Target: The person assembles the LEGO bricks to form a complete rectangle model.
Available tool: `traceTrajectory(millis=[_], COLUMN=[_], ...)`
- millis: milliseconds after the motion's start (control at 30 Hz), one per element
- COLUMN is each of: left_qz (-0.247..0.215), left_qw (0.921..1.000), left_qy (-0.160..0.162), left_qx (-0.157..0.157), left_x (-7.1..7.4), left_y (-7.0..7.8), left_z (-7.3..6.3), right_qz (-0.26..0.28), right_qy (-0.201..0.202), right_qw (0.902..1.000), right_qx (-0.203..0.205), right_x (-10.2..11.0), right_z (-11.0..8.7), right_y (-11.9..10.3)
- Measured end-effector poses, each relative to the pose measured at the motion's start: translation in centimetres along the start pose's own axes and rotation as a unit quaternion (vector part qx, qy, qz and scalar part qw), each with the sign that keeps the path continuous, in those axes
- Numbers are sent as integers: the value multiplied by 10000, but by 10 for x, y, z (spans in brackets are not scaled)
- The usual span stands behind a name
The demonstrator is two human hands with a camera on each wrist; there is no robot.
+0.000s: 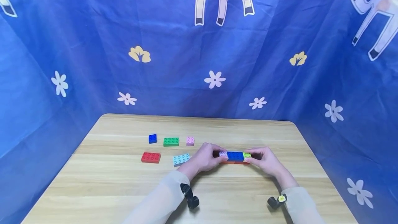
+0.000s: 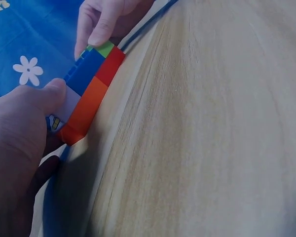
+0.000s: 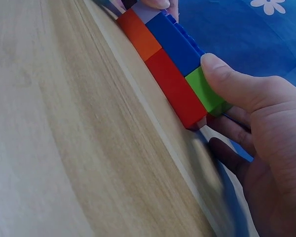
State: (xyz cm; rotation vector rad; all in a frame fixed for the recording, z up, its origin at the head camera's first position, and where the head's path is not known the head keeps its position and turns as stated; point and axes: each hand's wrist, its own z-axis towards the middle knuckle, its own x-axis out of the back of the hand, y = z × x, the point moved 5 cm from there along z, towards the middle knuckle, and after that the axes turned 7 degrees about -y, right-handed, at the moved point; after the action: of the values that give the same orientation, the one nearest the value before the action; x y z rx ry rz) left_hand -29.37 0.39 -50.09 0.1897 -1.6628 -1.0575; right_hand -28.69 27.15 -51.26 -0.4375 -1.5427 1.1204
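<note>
Blue-middled brick bar (image 1: 235,156): left-hand fingers (image 2: 55,94), right-hand fingers (image 3: 229,81) pinching opposite ends; yellow wrist label (image 1: 282,198) illegible.

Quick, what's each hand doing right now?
Left hand: holding the joined blocks by the pale purple one.
Right hand: holding the joined blocks by the lime green one.

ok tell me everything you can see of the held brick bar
The brick bar is two layers of plastic-looking bricks: lavender brick, blue brick and lime brick above, orange brick and red brick below, studs up. It runs left to right over the table, contact unclear; left hand grips its lavender end, right hand its lime end.
</note>
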Motion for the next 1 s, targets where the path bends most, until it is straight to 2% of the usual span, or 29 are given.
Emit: traceTrajectory(millis=[200,533,800,1000], left_qz=[-41,36,7,-58], left_qw=[10000,9999,9999,9999], left_qy=[-45,-79,-20,-49], left_qx=[9,-53,-109,-78], left_x=[-1,0,0,1], left_y=[1,1,0,1], left_z=[-1,-2,-3,-3], right_qz=[-20,282,694,817], right_qy=[12,-155,-318,-354], right_qw=[10000,9995,9961,9949], right_qx=[30,71,447,478], right_x=[-1,-1,2,3], right_z=[-1,2,1,0], right_y=[2,6,10,11])
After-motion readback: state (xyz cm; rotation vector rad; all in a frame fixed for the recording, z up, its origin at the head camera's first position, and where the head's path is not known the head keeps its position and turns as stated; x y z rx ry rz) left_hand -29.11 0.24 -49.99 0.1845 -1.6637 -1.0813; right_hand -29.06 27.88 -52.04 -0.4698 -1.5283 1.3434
